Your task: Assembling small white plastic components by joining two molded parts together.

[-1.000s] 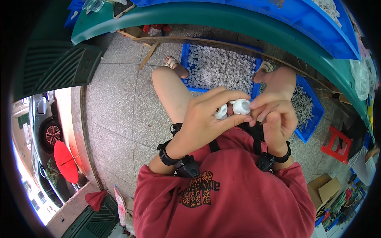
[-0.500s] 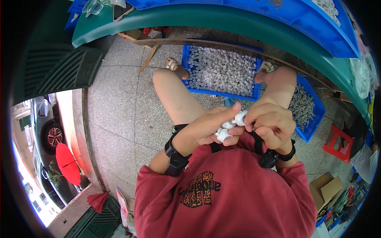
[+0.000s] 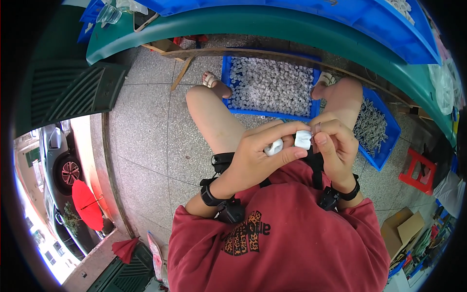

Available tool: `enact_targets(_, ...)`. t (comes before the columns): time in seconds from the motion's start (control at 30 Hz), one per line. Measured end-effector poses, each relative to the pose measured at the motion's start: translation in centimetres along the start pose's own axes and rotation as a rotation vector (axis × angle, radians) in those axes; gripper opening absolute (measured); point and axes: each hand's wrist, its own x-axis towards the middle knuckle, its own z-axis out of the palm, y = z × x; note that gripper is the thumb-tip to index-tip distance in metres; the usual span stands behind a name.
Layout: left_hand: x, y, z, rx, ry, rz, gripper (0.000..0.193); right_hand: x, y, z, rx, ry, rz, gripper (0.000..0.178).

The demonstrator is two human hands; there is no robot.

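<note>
My left hand (image 3: 255, 153) is closed around small white moulded pieces. One white piece (image 3: 302, 139) stands out between its thumb and forefinger, and another white piece (image 3: 274, 147) is tucked among the curled fingers. Close against the first piece, my right hand (image 3: 338, 148) pinches something small, thin and brownish that I cannot make out. The two hands meet above my lap. Beyond them, on the floor between my feet, lies a blue tray (image 3: 225, 80) full of small whitish pieces.
A blue bin (image 3: 395, 136) of metal clasps or chain pieces sits by my right leg. Further right are a red stool (image 3: 417, 171) and a cardboard box (image 3: 401, 228). The green bench (image 3: 204, 33) curves across ahead, carrying a large blue tray (image 3: 311, 10).
My left hand has turned over, so its back now faces up and its fingers cover more of the white pieces. The gripped piece has turned too. My right hand has shifted slightly.
</note>
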Motion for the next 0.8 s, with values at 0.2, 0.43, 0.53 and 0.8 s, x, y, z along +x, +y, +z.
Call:
enact_targets(0.2,-0.1,0.3,-0.3,0.035,-0.048,-0.042,0.033,0.0,0.0,0.0,-0.003,-0.012,-0.029,0.007)
enact_targets(0.43,0.0,0.7,-0.5,0.155,-0.032,0.026,0.034,0.1,-0.1,0.0,-0.041,-0.029,-0.035,0.007)
enact_targets(0.53,0.2,1.0,-0.6,0.203,-0.015,0.058,0.034,0.4,0.0,-0.1,-0.045,-0.036,-0.036,0.007)
enact_targets(0.8,1.1,0.8,-0.8,0.337,-0.008,0.101,0.035,0.4,0.7,-0.8,0.129,0.047,0.004,0.008)
